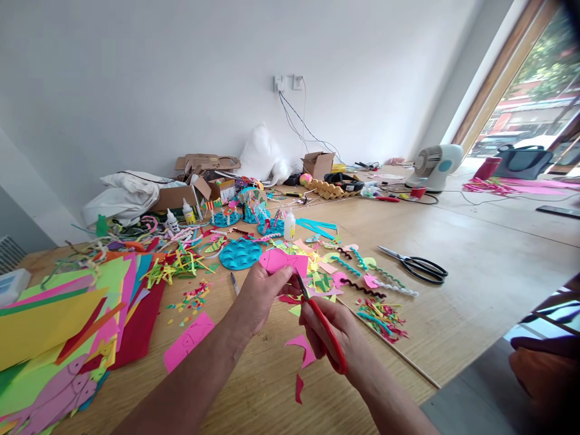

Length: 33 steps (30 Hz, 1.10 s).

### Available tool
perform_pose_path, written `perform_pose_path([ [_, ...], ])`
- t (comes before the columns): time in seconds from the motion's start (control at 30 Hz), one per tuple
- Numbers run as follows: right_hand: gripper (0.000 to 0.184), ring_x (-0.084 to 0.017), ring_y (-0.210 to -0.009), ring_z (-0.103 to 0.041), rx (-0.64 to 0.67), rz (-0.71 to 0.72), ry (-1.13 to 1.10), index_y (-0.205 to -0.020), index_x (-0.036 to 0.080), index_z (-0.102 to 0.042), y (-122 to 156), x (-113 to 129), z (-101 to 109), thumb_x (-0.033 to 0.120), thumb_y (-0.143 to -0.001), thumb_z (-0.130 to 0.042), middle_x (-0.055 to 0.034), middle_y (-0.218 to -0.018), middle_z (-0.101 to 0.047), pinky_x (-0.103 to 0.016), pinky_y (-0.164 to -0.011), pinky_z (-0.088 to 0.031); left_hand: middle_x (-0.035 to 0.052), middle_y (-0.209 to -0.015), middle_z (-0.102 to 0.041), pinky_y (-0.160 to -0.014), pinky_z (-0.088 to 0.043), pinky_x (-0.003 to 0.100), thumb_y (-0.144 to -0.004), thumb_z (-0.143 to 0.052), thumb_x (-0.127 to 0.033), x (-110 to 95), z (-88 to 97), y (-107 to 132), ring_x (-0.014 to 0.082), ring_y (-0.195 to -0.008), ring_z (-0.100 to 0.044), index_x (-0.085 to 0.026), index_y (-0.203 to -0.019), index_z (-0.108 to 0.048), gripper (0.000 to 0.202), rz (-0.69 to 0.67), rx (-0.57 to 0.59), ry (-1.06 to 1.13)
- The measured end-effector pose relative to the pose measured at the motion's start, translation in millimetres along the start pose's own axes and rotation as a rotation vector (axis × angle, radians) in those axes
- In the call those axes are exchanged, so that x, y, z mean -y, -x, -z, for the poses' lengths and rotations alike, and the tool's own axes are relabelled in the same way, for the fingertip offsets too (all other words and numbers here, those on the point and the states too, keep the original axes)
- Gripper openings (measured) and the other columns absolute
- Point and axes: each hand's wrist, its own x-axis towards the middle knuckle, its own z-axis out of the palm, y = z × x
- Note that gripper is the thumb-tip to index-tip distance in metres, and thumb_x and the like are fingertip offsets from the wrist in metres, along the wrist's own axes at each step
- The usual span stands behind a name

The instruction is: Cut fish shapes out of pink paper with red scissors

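Observation:
My left hand [267,293] pinches a piece of pink paper [283,261] with dark drawn lines on it, held above the table. In my right hand [333,326] is a pair of scissors [330,338] with red handles, its blades pointing up at the paper's lower right edge. Whether the blades are touching the paper is hard to make out. Pink paper scraps [302,350] lie below my hands. Another pink paper [189,342] with drawn lines rests on the table, partly covered by my left forearm.
Coloured paper sheets [49,323] are piled at the left. Black-handled scissors [423,269] lie at the right, and a thin wooden stick [394,347] runs toward the front edge. Behind my hands are a blue scalloped disc [240,254], a glue bottle [289,225] and twisted pipe cleaners [362,289].

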Motion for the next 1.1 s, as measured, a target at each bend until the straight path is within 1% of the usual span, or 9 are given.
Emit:
perform_pose_path([
  [0.27, 0.036, -0.007, -0.031, -0.032, -0.006, -0.005, -0.046, -0.059, 0.020, -0.045, -1.3, -2.4, -0.7, 0.054, -0.071, -0.050, 0.0089, -0.032, -0.037, -0.018, -0.035, -0.025, -0.0012, -0.066, -0.063, -0.060, -0.050, 0.024, -0.070, -0.061, -0.025, 0.9, -0.2, 1.0, 0.0099, -0.059, -0.057, -0.014, -0.072, -0.060, 0.012, -0.002, 0.012, 0.028],
  [0.47, 0.037, -0.007, -0.031, -0.032, -0.018, 0.007, -0.027, -0.057, 0.020, -0.045, -1.9, -5.7, 0.7, 0.054, -0.071, -0.050, 0.0084, -0.031, -0.038, -0.018, -0.035, -0.024, -0.0002, -0.067, -0.063, -0.060, -0.051, 0.025, -0.069, -0.063, -0.026, 2.0, 0.4, 0.1, 0.0104, -0.059, -0.058, -0.014, -0.070, -0.061, 0.012, 0.017, 0.018, 0.050],
  [0.57, 0.037, -0.006, -0.030, -0.032, -0.020, 0.008, -0.011, -0.057, 0.019, -0.046, -2.3, -7.4, 1.3, 0.054, -0.071, -0.049, 0.0080, -0.031, -0.040, -0.018, -0.034, -0.023, 0.0003, -0.068, -0.064, -0.061, -0.051, 0.026, -0.068, -0.064, -0.026, 1.4, 0.7, 0.2, 0.0116, -0.060, -0.059, -0.014, -0.072, -0.061, 0.013, 0.037, 0.029, 0.065],
  [0.77, 0.041, -0.006, -0.028, -0.031, -0.016, 0.014, 0.018, -0.057, 0.019, -0.047, -3.0, -9.9, 2.0, 0.058, -0.070, -0.049, 0.0077, -0.031, -0.040, -0.018, -0.033, -0.021, 0.0019, -0.067, -0.065, -0.062, -0.050, 0.027, -0.066, -0.066, -0.026, 1.4, 3.2, 0.2, 0.0135, -0.060, -0.061, -0.013, -0.073, -0.063, 0.015, 0.078, 0.038, 0.086],
  [0.97, 0.038, -0.006, -0.029, -0.031, -0.020, 0.005, 0.010, -0.056, 0.020, -0.046, -2.0, -5.7, 1.3, 0.054, -0.070, -0.051, 0.0077, -0.031, -0.041, -0.018, -0.034, -0.022, 0.0040, -0.067, -0.066, -0.062, -0.050, 0.027, -0.069, -0.063, -0.025, 0.7, 4.8, 0.0, 0.0140, -0.062, -0.061, -0.011, -0.074, -0.064, 0.015, 0.099, 0.106, 0.067],
  [1.1, 0.037, -0.006, -0.030, -0.031, -0.027, 0.011, 0.015, -0.054, 0.020, -0.044, -1.3, -5.2, 1.5, 0.053, -0.070, -0.051, 0.0077, -0.031, -0.040, -0.018, -0.034, -0.022, 0.0049, -0.068, -0.068, -0.062, -0.049, 0.027, -0.069, -0.062, -0.024, -0.5, 4.5, 0.6, 0.0147, -0.063, -0.061, -0.011, -0.075, -0.065, 0.015, 0.103, 0.117, 0.060],
])
